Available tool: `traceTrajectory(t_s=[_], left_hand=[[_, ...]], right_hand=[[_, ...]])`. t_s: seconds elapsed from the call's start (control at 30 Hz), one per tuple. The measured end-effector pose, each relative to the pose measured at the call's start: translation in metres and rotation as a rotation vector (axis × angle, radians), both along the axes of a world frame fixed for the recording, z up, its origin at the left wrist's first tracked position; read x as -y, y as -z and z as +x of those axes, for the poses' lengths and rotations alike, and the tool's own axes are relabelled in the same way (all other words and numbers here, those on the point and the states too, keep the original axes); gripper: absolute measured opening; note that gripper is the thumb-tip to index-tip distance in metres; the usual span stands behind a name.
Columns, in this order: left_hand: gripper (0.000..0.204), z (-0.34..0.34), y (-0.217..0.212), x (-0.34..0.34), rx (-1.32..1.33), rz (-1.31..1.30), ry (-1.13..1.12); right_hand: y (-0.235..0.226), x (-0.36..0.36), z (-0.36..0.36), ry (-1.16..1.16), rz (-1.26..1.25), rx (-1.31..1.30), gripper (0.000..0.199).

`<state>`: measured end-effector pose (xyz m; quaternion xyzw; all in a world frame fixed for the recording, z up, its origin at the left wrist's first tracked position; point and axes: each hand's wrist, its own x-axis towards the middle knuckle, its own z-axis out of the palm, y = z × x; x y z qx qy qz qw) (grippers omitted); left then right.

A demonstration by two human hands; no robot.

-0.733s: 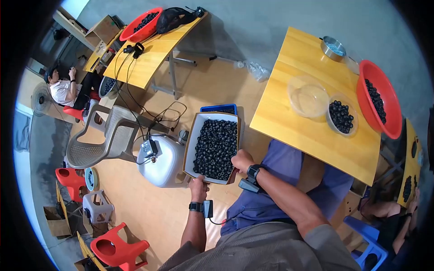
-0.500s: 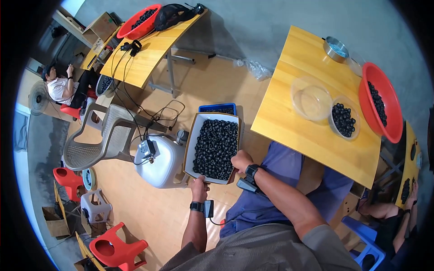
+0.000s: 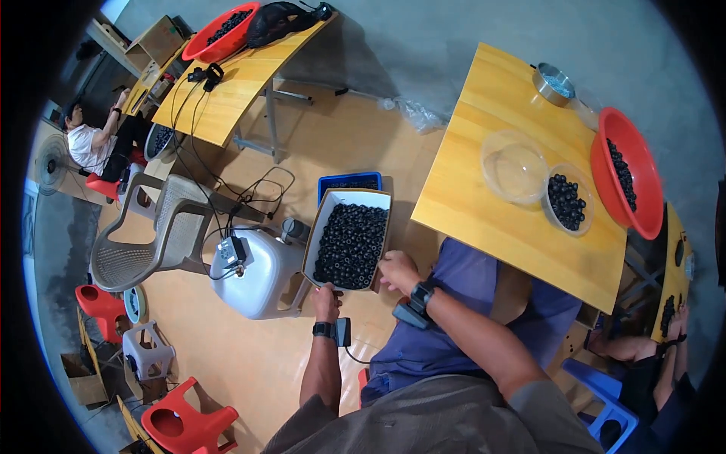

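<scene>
A rectangular cardboard box [image 3: 385, 240] with a whitish inside is held low in front of me, beside my knees. Many small black, round, bead-like pieces [image 3: 349, 246] fill most of it, some showing holes. My left hand [image 3: 327, 303] grips the near edge, its fingers closed at the left part of that side. At the near right corner, my right hand [image 3: 398, 273] is closed on the box's side, fingers partly hidden underneath. Just beyond the box's far edge, a blue tray [image 3: 327, 184] with dark pieces shows on the floor, partly covered by the box.
Right: a wooden table [image 3: 461, 166] with a red basin [image 3: 652, 204], clear bowls [image 3: 513, 166] and a metal bowl [image 3: 553, 85]. Left: a white stool [image 3: 253, 280], loose cables [image 3: 265, 185] and a grey armchair [image 3: 185, 216]. One person [image 3: 91, 144] sits far left; another's hand [image 3: 678, 321] shows at right.
The box has moved slightly away from me and looks a little smaller, both hands still holding it. The whole view has shifted a bit, so most surroundings appear farther left.
</scene>
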<state>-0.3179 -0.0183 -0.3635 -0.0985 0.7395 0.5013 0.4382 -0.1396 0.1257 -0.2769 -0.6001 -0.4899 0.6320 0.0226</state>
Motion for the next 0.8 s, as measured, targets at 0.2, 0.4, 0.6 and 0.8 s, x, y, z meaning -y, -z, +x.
traceTrajectory(t_s=[0.2, 0.4, 0.6, 0.8], left_hand=[[0.011, -0.016, 0.062, -0.006, 0.047, -0.004, -0.065], [0.018, -0.007, 0.101, -0.021, 0.026, 0.016, -0.036], [0.030, 0.008, 0.122, -0.002, 0.066, 0.138, 0.125], [0.022, -0.002, 0.046, 0.011, 0.071, 0.072, 0.057]], right_hand=[[-0.112, 0.024, 0.064, -0.049, -0.202, -0.508, 0.041], [-0.184, 0.031, 0.155, 0.072, -0.183, -0.558, 0.037], [-0.199, 0.042, 0.229, 0.459, -0.068, -0.613, 0.035], [-0.205, 0.039, 0.279, 0.555, 0.126, -0.654, 0.034]])
